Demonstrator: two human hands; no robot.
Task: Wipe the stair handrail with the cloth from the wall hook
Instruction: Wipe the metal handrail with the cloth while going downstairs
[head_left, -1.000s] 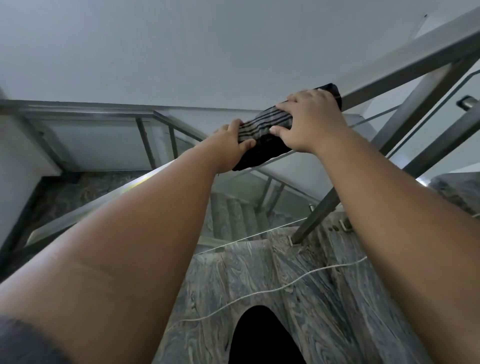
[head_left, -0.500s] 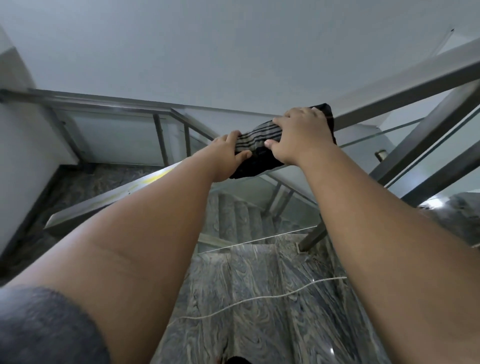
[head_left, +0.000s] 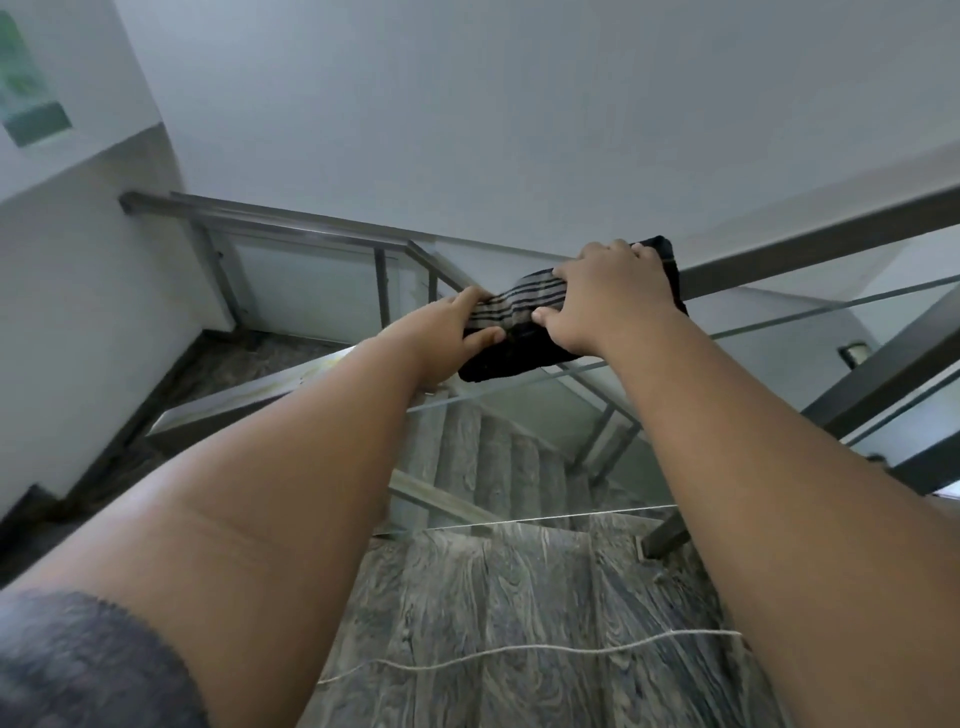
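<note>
A dark cloth (head_left: 519, 338) with grey stripes is draped over the metal stair handrail (head_left: 810, 249), which rises to the right. My right hand (head_left: 608, 296) presses down on the cloth's upper part, fingers curled over the rail. My left hand (head_left: 447, 327) grips the cloth's lower striped end, thumb beneath it. The rail under the cloth is hidden. Below my left arm the handrail (head_left: 234, 400) continues down to the left.
Glass panels (head_left: 779, 332) and slanted metal posts (head_left: 883, 379) stand below the rail. Grey marbled steps (head_left: 498, 597) descend ahead, a thin white cord (head_left: 519, 652) lying across one. A second railing (head_left: 291, 218) borders the landing by the white wall at left.
The view has tilted and shifted, showing more of the left wall and landing. Both hands stay on the cloth on the rail, at about the same spot.
</note>
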